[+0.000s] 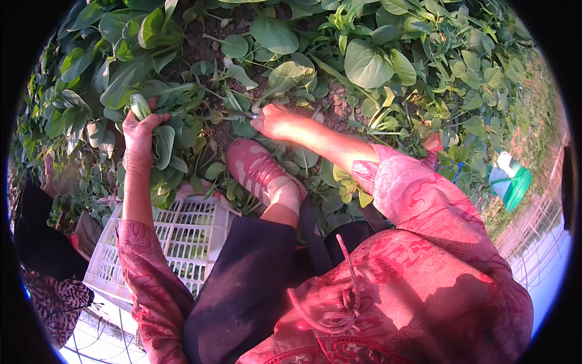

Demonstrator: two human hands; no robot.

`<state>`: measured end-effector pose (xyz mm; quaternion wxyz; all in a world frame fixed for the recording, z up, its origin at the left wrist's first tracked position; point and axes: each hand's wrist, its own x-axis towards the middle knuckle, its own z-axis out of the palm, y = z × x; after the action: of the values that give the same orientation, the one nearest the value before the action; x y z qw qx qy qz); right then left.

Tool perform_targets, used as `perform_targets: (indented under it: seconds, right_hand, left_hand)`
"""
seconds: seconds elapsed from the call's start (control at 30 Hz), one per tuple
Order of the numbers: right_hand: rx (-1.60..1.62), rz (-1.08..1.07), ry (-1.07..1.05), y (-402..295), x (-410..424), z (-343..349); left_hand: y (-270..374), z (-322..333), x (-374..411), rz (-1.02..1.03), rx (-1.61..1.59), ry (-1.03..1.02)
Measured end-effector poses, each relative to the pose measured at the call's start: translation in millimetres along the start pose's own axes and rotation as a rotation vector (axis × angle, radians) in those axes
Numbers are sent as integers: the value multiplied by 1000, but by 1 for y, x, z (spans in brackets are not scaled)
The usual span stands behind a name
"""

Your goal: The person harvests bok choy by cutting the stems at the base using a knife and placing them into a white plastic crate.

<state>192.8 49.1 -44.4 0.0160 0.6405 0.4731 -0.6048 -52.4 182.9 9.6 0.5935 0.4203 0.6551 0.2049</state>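
My left hand [142, 129] grips a head of bok choy [140, 106] by its pale stalk base, which points up past my thumb. Its leaves hang beside my wrist. With my right hand [274, 122] I hold a small knife [243, 113], fist closed around the handle. The thin blade points left, low among the growing bok choy [275, 34], and its tip is hard to make out against the leaves. Bare soil [221, 134] shows between the two hands, just beyond my pink shoe [254, 168].
A white slatted plastic crate [211, 236] with greens visible through its slots stands below my left forearm. Another person in dark trousers [41, 232] is at the far left. On the right stands a green and white bucket [511, 182], near a dirt strip [523, 227].
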Motion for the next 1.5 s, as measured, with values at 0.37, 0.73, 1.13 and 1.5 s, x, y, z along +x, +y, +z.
perform_targets:
  seconds: [0.37,0.73,1.13,1.5]
  right_hand:
    - [342,-87,378,-50,26,11]
    - [316,-115,378,-39,59,34]
    - [396,61,113,-56,74,30]
    - [155,114,99,-68,68,17]
  left_hand:
    - [15,38,-13,698,795,-1]
    - [-24,1,5,286,894,95]
    - [-20,6,4,366,987,87]
    - [-19,8,3,288,989,84]
